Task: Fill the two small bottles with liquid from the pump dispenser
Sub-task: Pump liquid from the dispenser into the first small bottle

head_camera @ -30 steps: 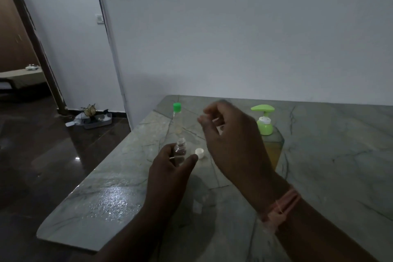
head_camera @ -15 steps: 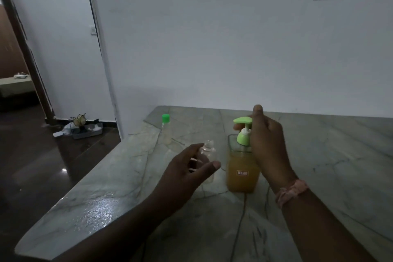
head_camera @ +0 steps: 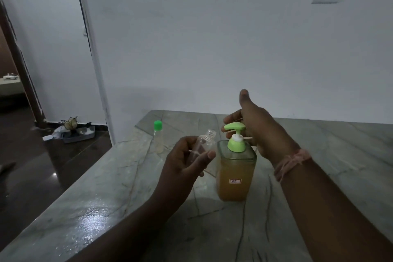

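The left hand (head_camera: 182, 161) held the uncapped bottle (head_camera: 204, 143), tilted, just left of the dispenser (head_camera: 235, 168) on the tabletop (head_camera: 127, 176). It looked light, thin-walled and squeezable, best gripped mid-body. The right hand (head_camera: 258, 132) curled behind the pump head (head_camera: 233, 126), thumb raised; the capped bottle (head_camera: 158, 138) stood behind.

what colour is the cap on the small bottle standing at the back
Green cap, seen in the head view.
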`<action>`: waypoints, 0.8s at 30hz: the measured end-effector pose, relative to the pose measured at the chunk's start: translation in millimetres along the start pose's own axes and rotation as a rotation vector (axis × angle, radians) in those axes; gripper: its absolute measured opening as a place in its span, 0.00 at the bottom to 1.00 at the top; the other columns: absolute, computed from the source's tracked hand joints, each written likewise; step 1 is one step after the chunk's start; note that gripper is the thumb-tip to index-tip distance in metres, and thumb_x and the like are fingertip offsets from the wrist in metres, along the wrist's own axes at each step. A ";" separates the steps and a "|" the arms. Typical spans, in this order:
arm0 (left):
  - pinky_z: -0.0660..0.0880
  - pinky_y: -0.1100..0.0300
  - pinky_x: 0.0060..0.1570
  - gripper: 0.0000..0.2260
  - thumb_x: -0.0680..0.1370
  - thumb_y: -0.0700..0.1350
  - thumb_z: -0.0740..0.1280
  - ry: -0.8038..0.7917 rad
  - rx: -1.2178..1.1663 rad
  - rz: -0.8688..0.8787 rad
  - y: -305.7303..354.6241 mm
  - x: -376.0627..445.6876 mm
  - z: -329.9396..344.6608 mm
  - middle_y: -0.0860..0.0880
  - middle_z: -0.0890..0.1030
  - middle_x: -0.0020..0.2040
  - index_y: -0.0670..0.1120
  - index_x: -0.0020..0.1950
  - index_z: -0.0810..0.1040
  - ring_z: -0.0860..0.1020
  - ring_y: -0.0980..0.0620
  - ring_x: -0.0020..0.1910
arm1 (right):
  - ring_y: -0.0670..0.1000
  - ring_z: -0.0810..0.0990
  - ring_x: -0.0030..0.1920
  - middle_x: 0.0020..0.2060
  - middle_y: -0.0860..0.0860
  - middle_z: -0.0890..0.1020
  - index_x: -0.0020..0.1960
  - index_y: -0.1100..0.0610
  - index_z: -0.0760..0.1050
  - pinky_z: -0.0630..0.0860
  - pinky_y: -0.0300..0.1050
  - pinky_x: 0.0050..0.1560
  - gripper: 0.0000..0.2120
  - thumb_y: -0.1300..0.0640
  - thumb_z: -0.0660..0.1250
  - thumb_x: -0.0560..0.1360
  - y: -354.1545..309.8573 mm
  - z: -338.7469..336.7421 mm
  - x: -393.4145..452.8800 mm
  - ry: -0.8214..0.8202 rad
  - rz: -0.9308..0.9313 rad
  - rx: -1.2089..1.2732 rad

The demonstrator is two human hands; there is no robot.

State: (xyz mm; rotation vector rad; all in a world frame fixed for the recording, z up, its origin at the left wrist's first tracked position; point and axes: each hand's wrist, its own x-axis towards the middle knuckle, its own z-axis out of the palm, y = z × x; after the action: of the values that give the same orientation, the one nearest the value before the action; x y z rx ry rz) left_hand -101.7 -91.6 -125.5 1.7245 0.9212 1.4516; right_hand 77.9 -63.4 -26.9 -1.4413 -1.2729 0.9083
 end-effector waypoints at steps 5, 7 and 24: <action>0.77 0.64 0.35 0.16 0.75 0.63 0.67 0.063 0.048 0.112 1.0 -0.1 3.0 0.58 0.82 0.43 0.56 0.57 0.78 0.81 0.55 0.39 | 0.57 0.84 0.37 0.35 0.59 0.86 0.42 0.63 0.84 0.79 0.57 0.59 0.43 0.30 0.46 0.79 -11.8 11.1 16.9 -0.173 0.169 -0.004; 0.76 0.64 0.36 0.16 0.75 0.64 0.65 0.068 0.066 0.121 0.1 1.5 5.8 0.59 0.81 0.43 0.57 0.57 0.77 0.80 0.56 0.39 | 0.56 0.83 0.37 0.37 0.60 0.86 0.42 0.63 0.85 0.78 0.55 0.57 0.41 0.32 0.47 0.80 -11.0 12.6 19.9 -0.176 0.161 -0.048; 0.76 0.65 0.37 0.16 0.76 0.59 0.67 0.032 0.013 0.094 5.8 1.2 8.8 0.58 0.80 0.49 0.54 0.60 0.74 0.80 0.56 0.43 | 0.56 0.79 0.41 0.45 0.60 0.83 0.43 0.61 0.78 0.74 0.51 0.53 0.26 0.43 0.53 0.84 -12.9 16.2 20.9 -0.188 0.123 -0.287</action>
State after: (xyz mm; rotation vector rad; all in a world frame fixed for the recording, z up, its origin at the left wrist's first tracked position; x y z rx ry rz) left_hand -92.4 -94.0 -121.1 1.7802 0.8786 1.5406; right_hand 62.9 -40.1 -17.0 -1.7045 -1.5150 0.9911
